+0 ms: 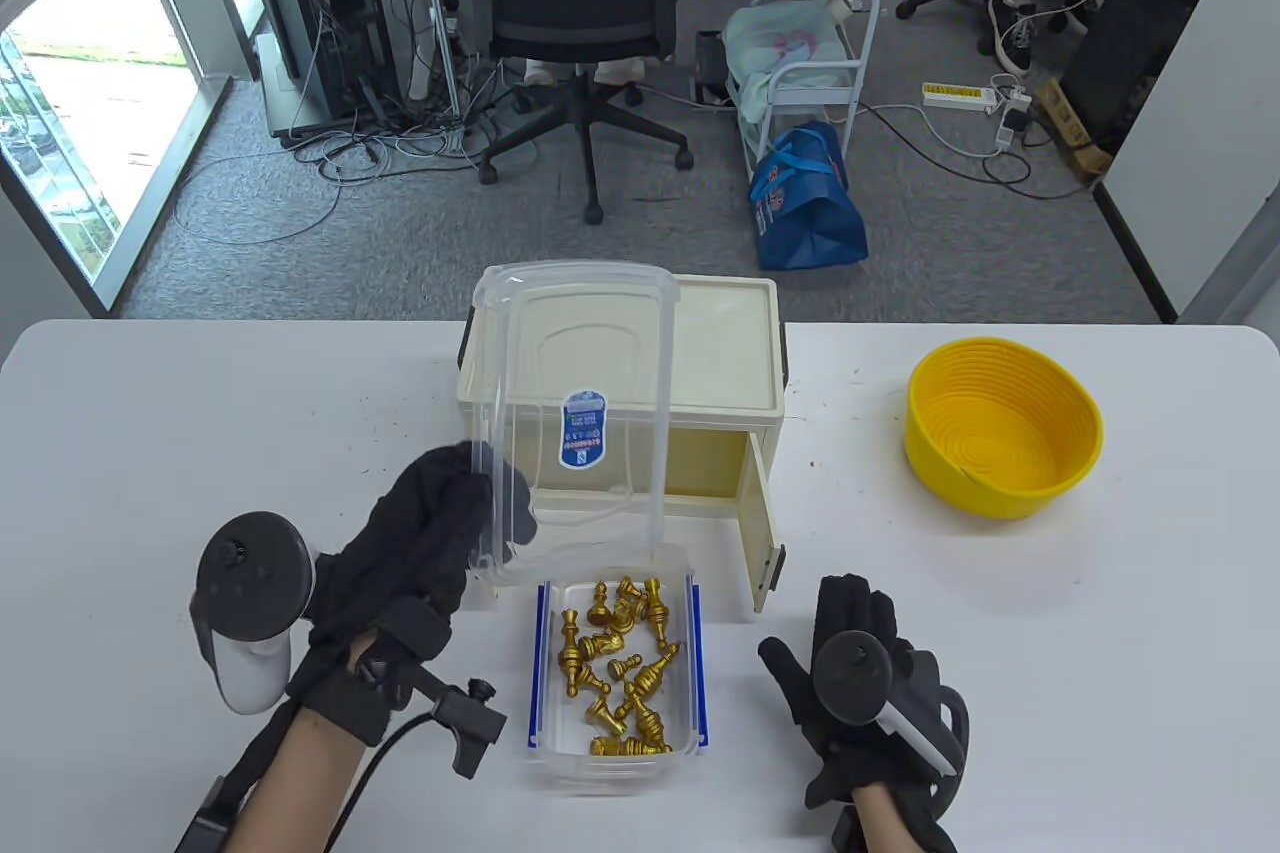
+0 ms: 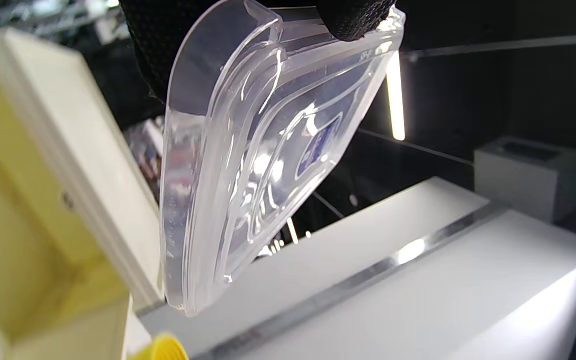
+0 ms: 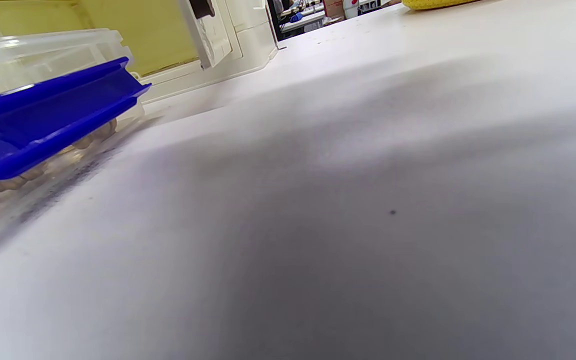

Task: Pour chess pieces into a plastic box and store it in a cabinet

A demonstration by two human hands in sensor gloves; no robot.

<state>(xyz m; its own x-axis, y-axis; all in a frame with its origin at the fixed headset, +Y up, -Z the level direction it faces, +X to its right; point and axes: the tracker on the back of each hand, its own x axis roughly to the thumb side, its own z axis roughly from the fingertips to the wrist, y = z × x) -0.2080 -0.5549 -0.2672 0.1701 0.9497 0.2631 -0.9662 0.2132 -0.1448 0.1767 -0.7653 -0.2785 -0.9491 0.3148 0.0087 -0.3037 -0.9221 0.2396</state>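
A clear plastic box (image 1: 612,771) with blue side clips stands near the table's front edge and holds several gold chess pieces (image 1: 622,668). My left hand (image 1: 440,533) grips the clear lid (image 1: 580,413) by its near left edge and holds it tilted up above the box; the lid also shows in the left wrist view (image 2: 248,165). My right hand (image 1: 860,673) rests flat on the table right of the box, holding nothing. The cream cabinet (image 1: 700,363) stands behind the box with its door (image 1: 762,533) swung open. The box's blue clip (image 3: 53,120) shows in the right wrist view.
An empty yellow bowl (image 1: 1003,438) sits at the right of the white table (image 1: 200,453). The cabinet's open door juts toward the front, just right of the box. An office chair and a trolley stand on the floor beyond the table.
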